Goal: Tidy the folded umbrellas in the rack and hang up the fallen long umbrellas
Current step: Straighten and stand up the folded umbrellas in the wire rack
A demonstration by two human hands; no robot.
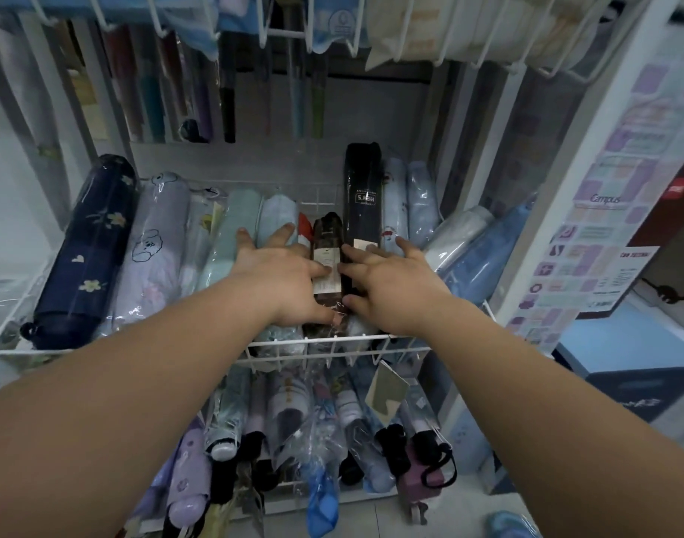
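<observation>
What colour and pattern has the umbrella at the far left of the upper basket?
The umbrella is navy with small pale flowers; head view.

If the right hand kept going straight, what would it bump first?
Probably the black umbrella. The right hand points along it and looks to be touching its near end, though depth is unclear.
</observation>
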